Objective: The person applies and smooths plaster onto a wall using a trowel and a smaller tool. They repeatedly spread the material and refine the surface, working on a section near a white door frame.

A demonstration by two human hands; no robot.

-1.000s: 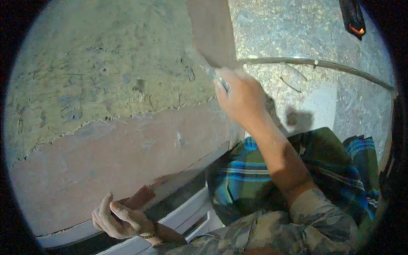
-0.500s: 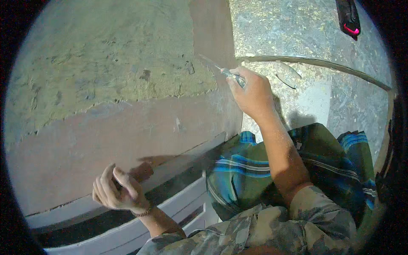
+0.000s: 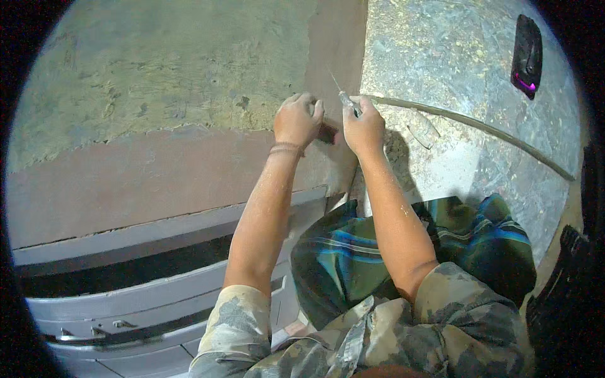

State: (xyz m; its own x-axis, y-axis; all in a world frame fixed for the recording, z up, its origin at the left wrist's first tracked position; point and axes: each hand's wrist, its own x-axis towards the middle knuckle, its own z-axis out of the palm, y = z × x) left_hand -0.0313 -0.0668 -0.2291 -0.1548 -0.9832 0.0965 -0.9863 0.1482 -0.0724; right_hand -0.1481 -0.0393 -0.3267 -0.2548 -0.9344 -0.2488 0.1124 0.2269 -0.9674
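My right hand (image 3: 365, 126) is closed round the pale grey handle of a thin-bladed scraper (image 3: 344, 94). Its narrow blade looks edge-on and points up and away, near the border between the brownish-pink band (image 3: 318, 69) and the speckled blue-grey surface. To its left, my left hand (image 3: 297, 120) is up at the patchy green plaster (image 3: 208, 94), where the green meets the pink. Those fingers are curled in and the palm is hidden. A small dark reddish patch (image 3: 328, 133) shows by the left thumb; whether it is a held piece or a shadow, I cannot tell.
Pale scraps (image 3: 423, 130) lie on the speckled surface (image 3: 435, 57), below a long raised strip (image 3: 479, 121). A black object with a pink glow (image 3: 527, 60) is at upper right. Grey panels with a latch (image 3: 120, 324) fill the lower left. Green-blue striped cloth (image 3: 359, 246) covers my lap.
My left hand has swung from the lower left up and right, beside my right hand. The right hand still holds the scraper, its blade now turned more upright. The whole view has shifted.
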